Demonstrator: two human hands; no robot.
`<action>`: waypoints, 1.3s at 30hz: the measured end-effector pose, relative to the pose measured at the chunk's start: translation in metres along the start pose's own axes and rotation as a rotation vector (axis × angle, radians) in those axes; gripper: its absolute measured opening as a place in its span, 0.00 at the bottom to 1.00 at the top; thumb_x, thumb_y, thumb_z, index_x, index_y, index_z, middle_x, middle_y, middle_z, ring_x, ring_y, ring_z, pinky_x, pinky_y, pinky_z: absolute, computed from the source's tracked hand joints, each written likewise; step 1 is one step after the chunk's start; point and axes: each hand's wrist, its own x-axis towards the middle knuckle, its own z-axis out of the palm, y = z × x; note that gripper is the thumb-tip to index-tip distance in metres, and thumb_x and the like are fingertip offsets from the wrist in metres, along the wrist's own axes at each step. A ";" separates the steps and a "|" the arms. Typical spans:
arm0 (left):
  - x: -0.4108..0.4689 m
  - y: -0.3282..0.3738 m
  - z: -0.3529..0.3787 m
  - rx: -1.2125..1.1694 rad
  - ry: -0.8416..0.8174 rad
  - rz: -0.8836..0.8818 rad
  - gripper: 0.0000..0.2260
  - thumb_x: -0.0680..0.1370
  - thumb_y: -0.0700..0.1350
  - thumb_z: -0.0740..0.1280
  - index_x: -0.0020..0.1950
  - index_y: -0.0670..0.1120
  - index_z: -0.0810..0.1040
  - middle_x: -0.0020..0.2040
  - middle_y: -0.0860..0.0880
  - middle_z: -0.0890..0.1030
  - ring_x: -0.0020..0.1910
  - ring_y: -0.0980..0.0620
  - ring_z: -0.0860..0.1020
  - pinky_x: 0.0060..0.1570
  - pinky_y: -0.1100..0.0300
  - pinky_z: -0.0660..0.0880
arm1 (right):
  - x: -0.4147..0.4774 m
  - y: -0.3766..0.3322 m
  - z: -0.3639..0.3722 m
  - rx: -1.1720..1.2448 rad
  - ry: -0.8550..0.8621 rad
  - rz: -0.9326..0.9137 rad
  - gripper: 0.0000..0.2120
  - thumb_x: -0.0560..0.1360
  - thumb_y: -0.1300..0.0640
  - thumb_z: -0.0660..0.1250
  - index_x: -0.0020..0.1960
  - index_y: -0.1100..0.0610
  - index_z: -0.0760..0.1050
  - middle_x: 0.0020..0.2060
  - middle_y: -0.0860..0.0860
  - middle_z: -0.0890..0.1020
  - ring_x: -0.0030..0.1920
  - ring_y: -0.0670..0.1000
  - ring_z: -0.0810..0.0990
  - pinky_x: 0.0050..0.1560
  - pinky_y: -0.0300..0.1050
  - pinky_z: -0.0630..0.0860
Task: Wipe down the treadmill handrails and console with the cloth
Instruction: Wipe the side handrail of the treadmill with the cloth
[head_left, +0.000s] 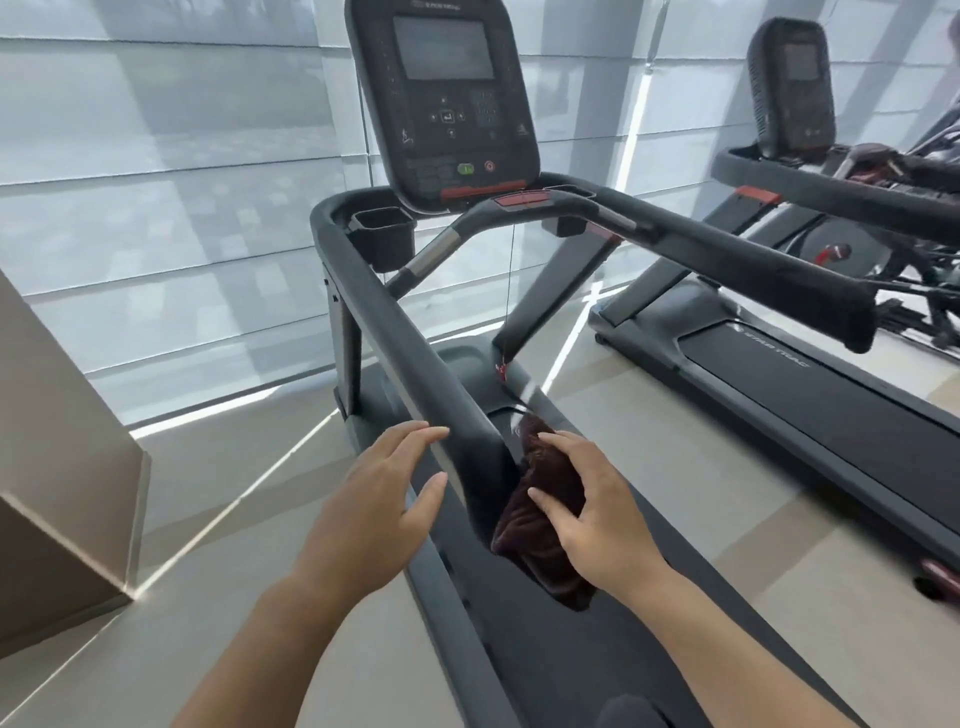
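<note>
Handrail (415, 364) end separates left hand (374, 499), open, from right hand (597, 514) pressing crumpled dark-brown cloth (540, 519).

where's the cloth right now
In the head view, the dark brown cloth sits low and centre-right, gripped in the right hand against the near end of the left handrail, with the open left hand just across the rail.

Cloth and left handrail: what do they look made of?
The cloth looks like dark maroon terry or microfibre: fuzzy pile, soft folds, limp hang under the right hand. The left handrail looks like matte black moulded plastic or rubber-coated: smooth, with a faint sheen along its edge. Neither can be confirmed by sight.
</note>
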 end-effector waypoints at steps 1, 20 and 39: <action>0.009 0.007 0.004 0.004 -0.002 0.009 0.18 0.77 0.50 0.61 0.67 0.56 0.67 0.67 0.59 0.68 0.66 0.60 0.65 0.62 0.69 0.58 | 0.002 0.008 -0.005 -0.001 -0.007 0.012 0.23 0.72 0.56 0.71 0.63 0.44 0.68 0.60 0.38 0.72 0.62 0.37 0.68 0.67 0.35 0.64; 0.191 0.152 0.055 0.141 -0.099 -0.440 0.16 0.77 0.52 0.59 0.66 0.57 0.68 0.65 0.59 0.73 0.63 0.60 0.70 0.60 0.60 0.70 | 0.180 0.080 -0.182 0.168 -0.361 -0.026 0.22 0.73 0.57 0.70 0.64 0.49 0.69 0.62 0.42 0.72 0.63 0.42 0.69 0.67 0.42 0.65; 0.285 -0.002 -0.001 0.194 0.102 -0.757 0.15 0.76 0.49 0.61 0.63 0.55 0.70 0.64 0.55 0.74 0.60 0.51 0.73 0.55 0.51 0.74 | 0.364 0.047 -0.059 0.095 -0.636 -0.243 0.23 0.74 0.56 0.68 0.67 0.51 0.67 0.66 0.45 0.69 0.67 0.46 0.66 0.69 0.41 0.60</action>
